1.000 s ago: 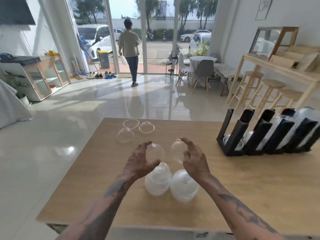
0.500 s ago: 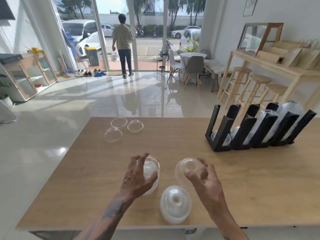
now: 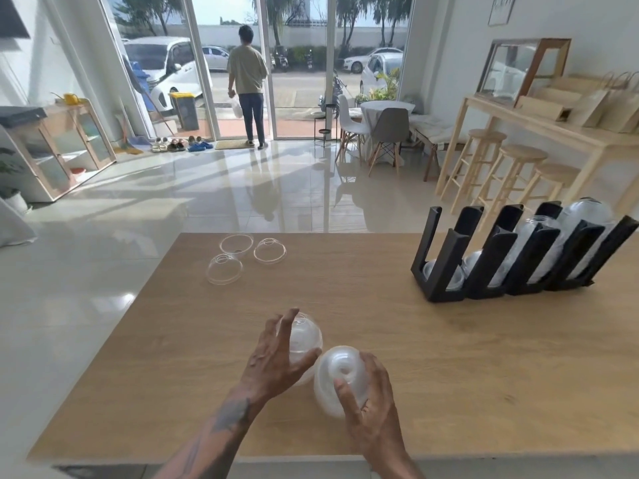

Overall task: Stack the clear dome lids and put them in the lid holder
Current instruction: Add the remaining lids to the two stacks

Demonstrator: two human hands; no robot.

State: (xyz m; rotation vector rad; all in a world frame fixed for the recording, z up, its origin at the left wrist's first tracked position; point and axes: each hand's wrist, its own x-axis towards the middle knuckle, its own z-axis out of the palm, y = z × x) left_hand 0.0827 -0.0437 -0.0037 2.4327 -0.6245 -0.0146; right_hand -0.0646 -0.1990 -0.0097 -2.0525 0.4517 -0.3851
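left hand (image 3: 276, 357) cups one dome-lid stack (image 3: 304, 340) | right hand (image 3: 366, 406) grips another lid stack (image 3: 340, 378) | nest rims squarely before lid holder (image 3: 446, 267)

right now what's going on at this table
A person is stacking clear dome lids at a wooden table. The left hand holds one stack of lids, the right hand another stack. Three loose lids lie farther back. The black lid holder already has lids in it.
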